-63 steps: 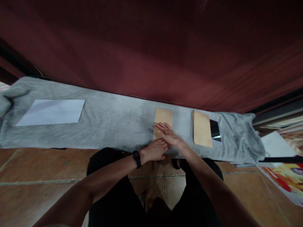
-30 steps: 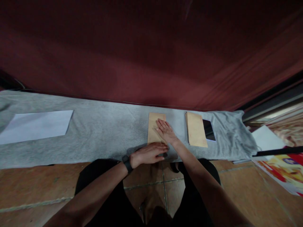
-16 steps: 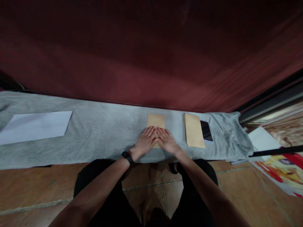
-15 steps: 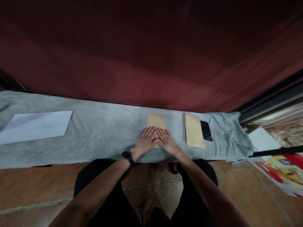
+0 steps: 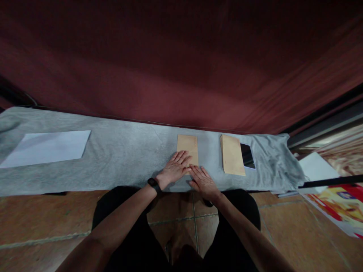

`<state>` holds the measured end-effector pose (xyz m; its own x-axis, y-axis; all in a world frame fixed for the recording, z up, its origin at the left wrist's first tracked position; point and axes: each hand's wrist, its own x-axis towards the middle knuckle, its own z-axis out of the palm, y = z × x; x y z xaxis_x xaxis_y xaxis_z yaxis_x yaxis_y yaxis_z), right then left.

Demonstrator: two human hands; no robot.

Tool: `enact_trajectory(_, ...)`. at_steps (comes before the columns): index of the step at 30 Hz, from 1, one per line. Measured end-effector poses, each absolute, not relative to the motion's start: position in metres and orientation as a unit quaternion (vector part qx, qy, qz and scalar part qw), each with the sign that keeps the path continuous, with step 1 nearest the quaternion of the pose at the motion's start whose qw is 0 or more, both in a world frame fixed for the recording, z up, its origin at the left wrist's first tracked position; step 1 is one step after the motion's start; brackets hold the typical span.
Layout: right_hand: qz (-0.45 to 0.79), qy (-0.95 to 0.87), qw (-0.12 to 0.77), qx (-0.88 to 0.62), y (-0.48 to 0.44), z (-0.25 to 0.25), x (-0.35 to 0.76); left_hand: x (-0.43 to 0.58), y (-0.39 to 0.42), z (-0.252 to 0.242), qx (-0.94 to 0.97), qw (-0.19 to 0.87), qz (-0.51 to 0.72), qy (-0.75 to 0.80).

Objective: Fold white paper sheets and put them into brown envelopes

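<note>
A brown paper envelope [image 5: 187, 142] lies flat on the grey cloth in front of me, with small printed marks near its upper right corner. My left hand [image 5: 176, 166], with a black band on the wrist, rests palm down on the envelope, fingers stretched out. At the envelope's lower right edge is my right hand [image 5: 203, 182], its fingers extended and the fingertips touching or just beside the paper. Both hands hide the lower part of the envelope.
Right of my hands lies a small stack of brown envelopes [image 5: 233, 155], beside a dark phone [image 5: 247, 156]. White paper sheets [image 5: 51, 148] lie at the left on the grey cloth [image 5: 124, 151]. A dark red panel [image 5: 170, 94] rises behind. A colourful printed bag [image 5: 340, 204] is at the lower right.
My right hand has slid down and slightly right, off most of the envelope. My left hand stays on the envelope, and more of its right side shows.
</note>
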<state>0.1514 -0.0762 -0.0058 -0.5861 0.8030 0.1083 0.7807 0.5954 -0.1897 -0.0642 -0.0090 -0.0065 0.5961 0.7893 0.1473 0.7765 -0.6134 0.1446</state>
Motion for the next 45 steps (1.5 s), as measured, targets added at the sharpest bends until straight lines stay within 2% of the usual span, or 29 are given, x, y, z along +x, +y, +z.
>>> enact_trajectory(18,0.065,-0.877,0.161,-0.448,-0.097,-0.001,0.155,-0.064,-0.006,0.000,0.902,0.043,0.073,0.424)
enact_trajectory(36,0.104,-0.856,0.189,-0.470,-0.094,0.002,0.153,-0.007,0.092,-0.004,0.878,0.040,0.085,0.469)
enact_trajectory(45,0.109,-0.848,0.206,-0.477,-0.093,0.004,0.152,-0.008,0.091,-0.003,0.896,0.037,0.068,0.437)
